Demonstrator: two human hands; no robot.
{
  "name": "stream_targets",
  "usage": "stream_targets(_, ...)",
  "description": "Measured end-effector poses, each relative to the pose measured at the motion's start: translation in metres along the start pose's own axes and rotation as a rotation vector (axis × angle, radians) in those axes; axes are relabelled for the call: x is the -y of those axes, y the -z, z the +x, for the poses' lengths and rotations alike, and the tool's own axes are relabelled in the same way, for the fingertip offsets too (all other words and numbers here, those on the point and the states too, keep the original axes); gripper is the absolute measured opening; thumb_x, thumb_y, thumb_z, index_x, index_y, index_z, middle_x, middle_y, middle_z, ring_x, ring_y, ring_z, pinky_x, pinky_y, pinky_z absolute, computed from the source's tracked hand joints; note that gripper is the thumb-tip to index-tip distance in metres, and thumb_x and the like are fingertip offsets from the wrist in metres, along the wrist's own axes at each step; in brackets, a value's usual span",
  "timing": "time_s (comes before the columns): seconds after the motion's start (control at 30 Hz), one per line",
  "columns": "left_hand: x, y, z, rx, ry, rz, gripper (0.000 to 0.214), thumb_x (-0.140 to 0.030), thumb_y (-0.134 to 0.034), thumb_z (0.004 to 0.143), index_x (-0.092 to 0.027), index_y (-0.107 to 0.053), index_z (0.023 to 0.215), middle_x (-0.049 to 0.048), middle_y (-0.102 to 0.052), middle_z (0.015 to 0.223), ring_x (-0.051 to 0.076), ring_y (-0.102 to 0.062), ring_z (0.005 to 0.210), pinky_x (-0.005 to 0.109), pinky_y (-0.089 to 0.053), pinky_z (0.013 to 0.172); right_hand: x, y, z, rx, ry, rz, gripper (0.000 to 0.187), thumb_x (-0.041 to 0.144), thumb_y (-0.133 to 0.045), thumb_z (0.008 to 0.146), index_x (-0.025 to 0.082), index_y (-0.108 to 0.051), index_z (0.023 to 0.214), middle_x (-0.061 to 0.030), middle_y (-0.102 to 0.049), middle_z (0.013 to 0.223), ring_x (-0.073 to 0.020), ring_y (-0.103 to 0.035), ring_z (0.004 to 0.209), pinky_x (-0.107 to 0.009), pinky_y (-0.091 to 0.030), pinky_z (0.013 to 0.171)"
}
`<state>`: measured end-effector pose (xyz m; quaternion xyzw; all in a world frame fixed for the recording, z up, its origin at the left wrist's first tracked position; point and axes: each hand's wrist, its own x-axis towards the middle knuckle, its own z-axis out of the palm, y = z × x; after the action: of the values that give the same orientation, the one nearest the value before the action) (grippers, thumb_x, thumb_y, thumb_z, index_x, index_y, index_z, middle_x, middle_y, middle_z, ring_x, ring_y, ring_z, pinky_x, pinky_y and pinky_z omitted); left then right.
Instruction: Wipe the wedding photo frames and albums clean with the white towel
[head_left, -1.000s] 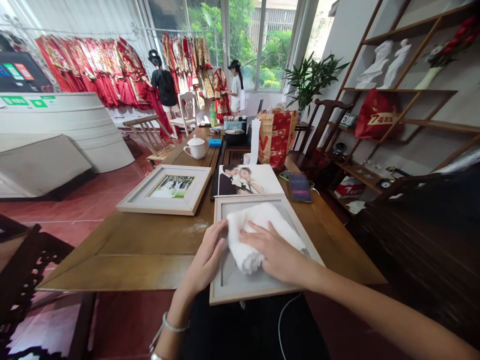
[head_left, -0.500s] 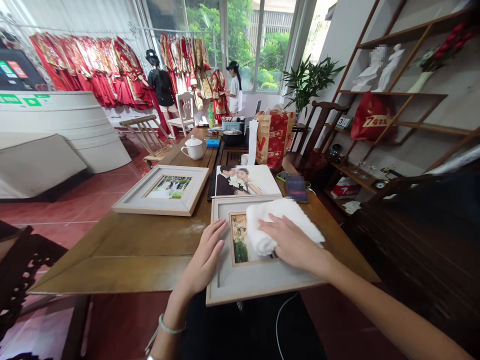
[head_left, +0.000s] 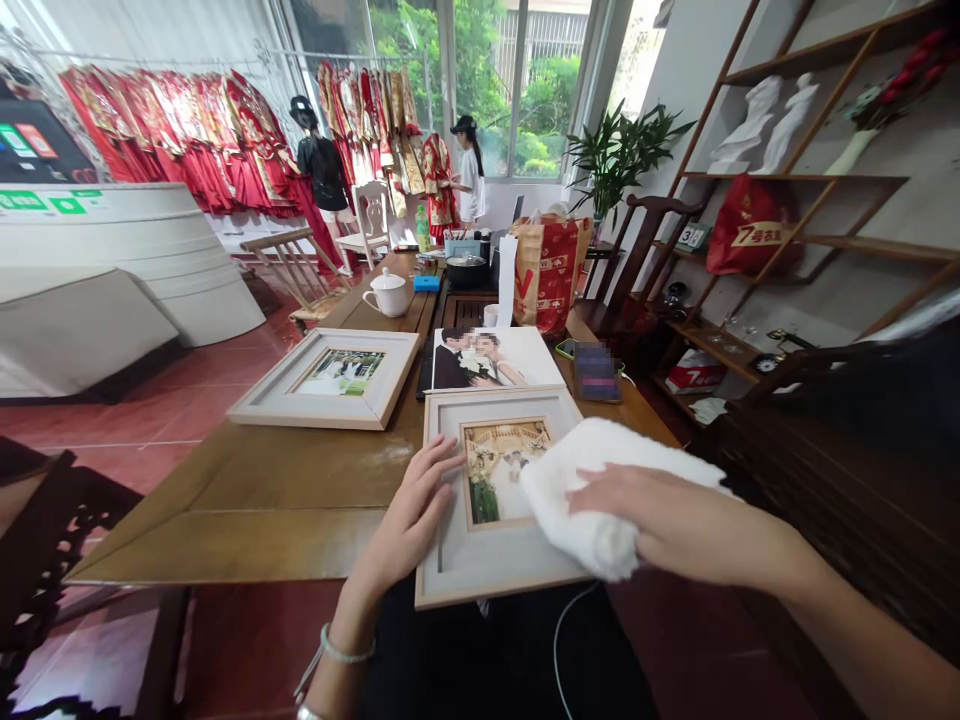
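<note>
A picture frame (head_left: 491,565) with a pale wooden edge and grey-white mat lies at the table's near edge, partly overhanging it. Inside is a small photo (head_left: 489,478) of a garden scene. My left hand (head_left: 411,510) rests on the frame's left side, its fingers stretched out over the rim and mat. In my right hand (head_left: 675,520) is a folded white towel (head_left: 577,470), gripped from above. The towel covers the frame's right side and sticks out past it; what lies beneath is hidden.
A second framed photo (head_left: 345,372) lies left on the wooden table (head_left: 300,500). Behind my frame are a wedding print (head_left: 529,350), a phone (head_left: 598,372), a paper bag (head_left: 547,270) and a lidded white cup (head_left: 388,293). Two people stand by red garments at the back.
My right hand has slid the towel right and towards me, off the middle of the photo, so more of the picture shows. My left hand stays on the frame's left side.
</note>
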<state>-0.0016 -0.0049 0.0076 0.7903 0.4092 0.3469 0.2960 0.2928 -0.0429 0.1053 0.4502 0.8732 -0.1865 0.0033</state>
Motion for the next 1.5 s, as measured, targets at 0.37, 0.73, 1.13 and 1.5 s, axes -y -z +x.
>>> stream_targets(0.37,0.001,-0.002,-0.002,-0.028,-0.032,-0.069,0.045,-0.022,-0.03,0.098,-0.028,-0.037,0.141,0.0035,-0.032,0.152,0.021,-0.023,0.142,0.042,-0.016,0.118,-0.015,-0.041,0.094,-0.288,0.019,-0.038,0.077,-0.003,-0.042,0.054,0.017,-0.055,0.128,-0.007,-0.047,0.141,-0.0278,-0.028,0.138,-0.054,-0.019,0.112)
stream_targets(0.73,0.003,-0.002,-0.004,-0.01,0.013,-0.066,0.049,-0.022,-0.031,0.097,-0.029,-0.029,0.145,0.0035,-0.025,0.153,0.024,-0.018,0.143,0.046,-0.014,0.118,0.006,-0.006,-0.002,0.128,0.185,0.221,0.072,-0.003,-0.04,0.059,0.028,-0.062,0.121,0.0016,-0.062,0.126,-0.0212,-0.047,0.127,-0.038,-0.028,0.111)
stream_targets(1.13,0.001,-0.002,-0.001,0.007,-0.012,-0.068,0.049,-0.017,-0.032,0.095,-0.029,-0.035,0.142,0.0036,-0.028,0.151,0.023,-0.021,0.141,0.045,-0.013,0.118,-0.041,-0.024,0.108,-0.457,0.098,-0.019,0.064,0.001,-0.046,0.061,0.014,-0.06,0.122,-0.0109,-0.059,0.129,-0.0277,-0.045,0.128,-0.046,-0.033,0.107)
stream_targets(1.5,0.005,-0.004,-0.002,-0.009,0.014,-0.103,0.053,-0.018,-0.033,0.095,-0.027,-0.025,0.146,0.0053,-0.023,0.153,0.025,-0.017,0.143,0.046,-0.012,0.119,0.008,-0.044,0.104,-0.196,0.304,-0.046,0.072,-0.003,-0.044,0.058,0.008,-0.051,0.129,-0.0163,-0.044,0.142,-0.0269,-0.026,0.138,-0.049,-0.021,0.113)
